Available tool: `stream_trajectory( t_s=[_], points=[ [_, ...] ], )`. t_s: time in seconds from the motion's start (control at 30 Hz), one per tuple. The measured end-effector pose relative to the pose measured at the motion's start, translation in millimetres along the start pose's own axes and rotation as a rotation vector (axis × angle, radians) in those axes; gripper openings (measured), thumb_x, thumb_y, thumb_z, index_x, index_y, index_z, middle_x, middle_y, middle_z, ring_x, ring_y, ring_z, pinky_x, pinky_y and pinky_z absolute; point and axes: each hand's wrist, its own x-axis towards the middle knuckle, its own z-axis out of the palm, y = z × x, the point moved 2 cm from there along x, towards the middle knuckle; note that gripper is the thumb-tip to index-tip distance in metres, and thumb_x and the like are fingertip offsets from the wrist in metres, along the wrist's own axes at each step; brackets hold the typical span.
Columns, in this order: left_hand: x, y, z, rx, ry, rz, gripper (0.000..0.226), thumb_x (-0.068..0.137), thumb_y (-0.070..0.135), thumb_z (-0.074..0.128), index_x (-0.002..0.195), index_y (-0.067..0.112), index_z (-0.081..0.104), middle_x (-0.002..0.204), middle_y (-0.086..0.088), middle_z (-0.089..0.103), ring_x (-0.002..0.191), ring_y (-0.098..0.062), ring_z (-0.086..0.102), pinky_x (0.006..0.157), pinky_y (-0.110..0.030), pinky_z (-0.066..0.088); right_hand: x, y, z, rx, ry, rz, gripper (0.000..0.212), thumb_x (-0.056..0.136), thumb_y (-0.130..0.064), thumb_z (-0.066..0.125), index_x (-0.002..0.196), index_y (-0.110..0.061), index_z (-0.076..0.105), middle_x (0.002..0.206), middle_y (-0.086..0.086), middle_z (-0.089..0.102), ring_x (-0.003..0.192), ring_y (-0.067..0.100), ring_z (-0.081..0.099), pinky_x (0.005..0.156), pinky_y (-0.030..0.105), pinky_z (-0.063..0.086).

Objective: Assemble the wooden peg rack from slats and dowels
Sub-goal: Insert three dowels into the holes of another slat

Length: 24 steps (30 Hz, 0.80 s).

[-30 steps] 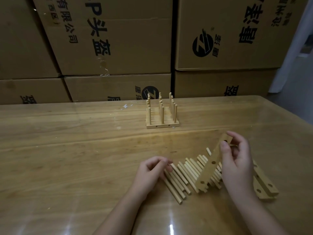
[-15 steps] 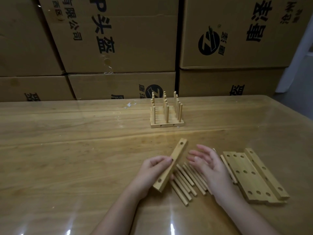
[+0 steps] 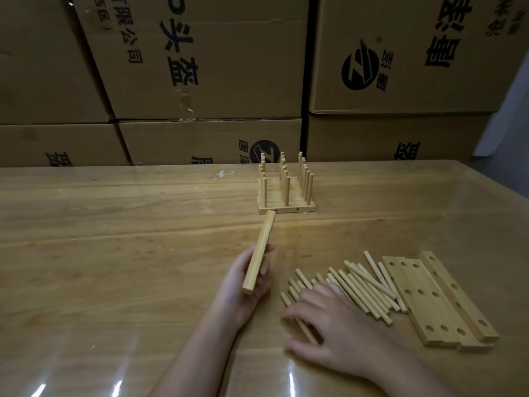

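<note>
Gripped in the left hand (image 3: pixel 246 285): one wooden slat (image 3: pixel 259 255), clasped round its near half with the thumb along one edge. Long axis from 6 towards 12 o'clock, leaning slightly to 1, with the far tip aimed at the finished peg rack (image 3: pixel 284 190) standing at 12 o'clock on the surface (image 3: pixel 114 253). No holes to be seen on the slat faces turned this way.

At 3 o'clock of that hand, just beside it: the loose dowels (image 3: pixel 360 285), fanned out flat, with long axes running roughly 11 to 5 o'clock. Spread over their near-left ends, the right hand (image 3: pixel 329 322), fingers fairly straight and splayed, resting on the sticks with nothing clearly gripped; one dowel visible between thumb and forefinger, but cannot tell whether pinched.

Further out at 3 o'clock, touching the pile: the remaining drilled slats (image 3: pixel 438 299), lying flat side by side, on the same slanted axis.

Judged from this: picking a dowel comes next, clearly a job for the right hand, already on the pile. Would then need carrying towards 9 o'clock and turning end-on to the slat.
</note>
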Motion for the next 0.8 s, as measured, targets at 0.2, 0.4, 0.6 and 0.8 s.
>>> stream_trajectory(
  t_s=[0.2,0.4,0.6,0.8],
  points=[
    [-3,4,0,-0.052,0.05,0.032,0.026,0.074,0.028,0.065,0.093,0.015,0.053,0.072,-0.007,0.066,0.055,-0.013,0.062,0.044,-0.019,0.048,5,-7,4,0.026,0.02,-0.032,0.034,0.086,-0.053,0.043,0.114,-0.038,0.055,0.088,-0.023,0.039,0.091,-0.003,0.031,0.087,0.018,0.024],
    [-2,5,1,-0.089,0.052,0.049,0.022,0.077,0.032,0.062,0.089,0.018,0.052,0.069,-0.002,0.058,0.042,-0.009,0.046,0.039,-0.018,0.037,3,-5,-1,0.11,0.145,0.056,0.037,0.085,-0.039,0.044,0.117,-0.027,0.059,0.088,-0.021,0.046,0.09,0.002,0.043,0.083,0.019,0.038],
    [-2,3,1,0.002,0.052,0.05,0.039,0.077,0.036,0.06,0.108,0.013,0.053,0.069,-0.004,0.063,0.051,-0.009,0.054,0.046,-0.018,0.043,2,7,-9,0.3,0.391,0.232,0.017,0.09,-0.021,0.05,0.099,-0.018,0.063,0.086,-0.02,0.045,0.081,0.0,0.047,0.066,0.01,0.034],
    [-1,2,-1,0.027,0.025,0.073,0.063,0.076,0.041,0.057,0.125,0.001,0.053,0.063,0.002,0.067,0.052,-0.005,0.061,0.047,-0.017,0.048,0,8,-7,0.442,0.414,0.233,0.021,0.091,-0.037,0.044,0.108,-0.039,0.055,0.086,-0.023,0.059,0.083,0.0,0.058,0.067,0.012,0.042]
  ],
)
